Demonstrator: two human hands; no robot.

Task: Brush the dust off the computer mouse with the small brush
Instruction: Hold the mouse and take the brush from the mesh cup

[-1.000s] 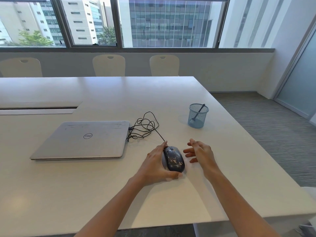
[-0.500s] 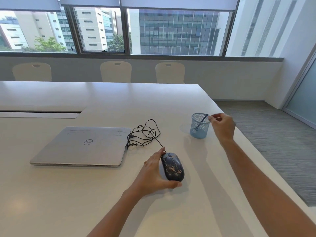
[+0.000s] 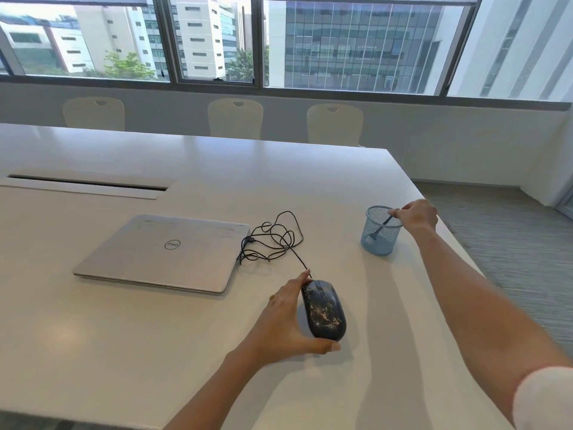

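A dark computer mouse (image 3: 325, 308) with pale dusty blotches lies on the white table (image 3: 155, 352). My left hand (image 3: 288, 324) cups its left side, thumb against its near end. The small brush (image 3: 382, 228) stands slanted inside a blue mesh cup (image 3: 379, 243) at the right. My right hand (image 3: 415, 214) is at the cup's rim, fingertips pinched on the top of the brush handle. The brush head rests at the cup's bottom, seen through the mesh.
A closed silver laptop (image 3: 164, 252) lies left of the mouse, with the mouse's black cable (image 3: 273, 240) coiled between them. The table's right edge runs just past the cup, with grey carpet beyond. Chairs (image 3: 235, 117) line the far side under the windows.
My right hand went from beside the mouse out to the mesh cup and closed its fingertips on the brush handle. The left hand has stayed on the mouse.
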